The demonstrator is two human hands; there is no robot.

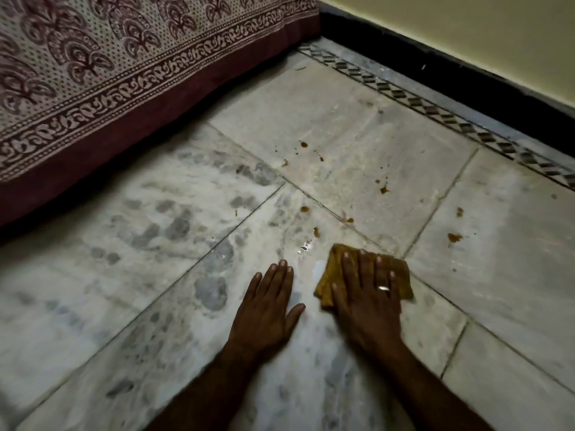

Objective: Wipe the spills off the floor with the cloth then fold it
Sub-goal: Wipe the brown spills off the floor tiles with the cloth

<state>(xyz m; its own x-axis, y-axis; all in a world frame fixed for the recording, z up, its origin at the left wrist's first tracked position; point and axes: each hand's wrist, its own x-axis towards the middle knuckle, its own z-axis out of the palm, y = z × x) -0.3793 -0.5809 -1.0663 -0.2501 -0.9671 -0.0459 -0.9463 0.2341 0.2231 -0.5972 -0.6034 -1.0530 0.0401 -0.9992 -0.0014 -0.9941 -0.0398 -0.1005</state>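
Nearest the viewer, two bare forearms are stretched out over the marble floor (pixel 155 275). The left hand (pixel 267 309) is laid palm down on bare tile with its fingers straight and close together, and nothing is held in it. It is judged to be set there as a prop for the leaning body.

Just beside it, at three o'clock, the right hand (pixel 367 303) is spread wide and pressed flat on the cloth (pixel 403 275), with nothing gripped. A ring (pixel 383 288) is worn on one finger. The ochre cloth is bunched into a pad under the palm, and its edges show at nine and two o'clock of the hand. The flat palm is judged to be used so that pressure is carried across the whole pad.

A small wet glint (pixel 304 247) is seen at ten o'clock of the cloth. The nearest brown spill (pixel 316 231) lies at eleven o'clock, just past the fingertips. More drops are scattered from twelve to two o'clock, well apart, and are not yet wiped. Wiping is judged to be at an early stage, with the folding left for later.

Farthest off, a patterned bedspread (pixel 93 73) hangs at ten o'clock. An inlaid border (pixel 435 113), a black skirting (pixel 435 73) and the wall (pixel 466 26) close the view at one o'clock.
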